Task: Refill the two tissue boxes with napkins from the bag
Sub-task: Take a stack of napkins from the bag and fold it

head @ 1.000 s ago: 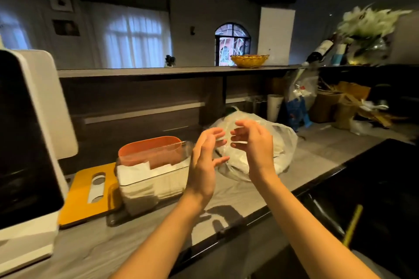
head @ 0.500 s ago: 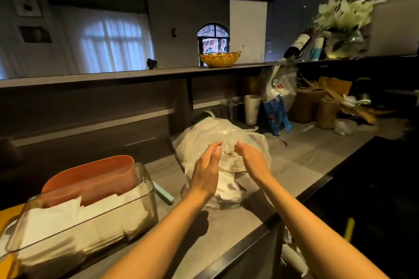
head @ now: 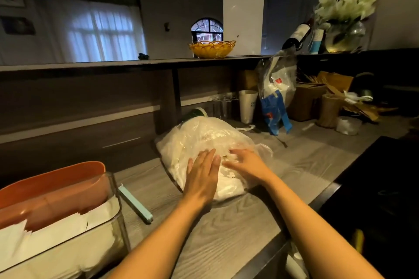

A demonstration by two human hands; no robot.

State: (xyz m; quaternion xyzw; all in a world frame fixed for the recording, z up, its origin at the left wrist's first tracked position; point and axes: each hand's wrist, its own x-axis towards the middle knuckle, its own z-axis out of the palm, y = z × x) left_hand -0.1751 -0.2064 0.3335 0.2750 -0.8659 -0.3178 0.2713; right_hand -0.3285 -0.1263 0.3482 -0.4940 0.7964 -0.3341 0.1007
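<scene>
Both hands flat on the bag (head: pixel 204 140) mid-tabletop, left hand (head: pixel 201 174) and right hand (head: pixel 246 165) gripping nothing; find the mouth, spread it wide, then lift napkins w/o tearing.

A clear bag (head: pixel 204 138) of white napkins lies on grey wood-grain counter (head: pixel 226 233), beside an orange box (head: pixel 52 190).
</scene>
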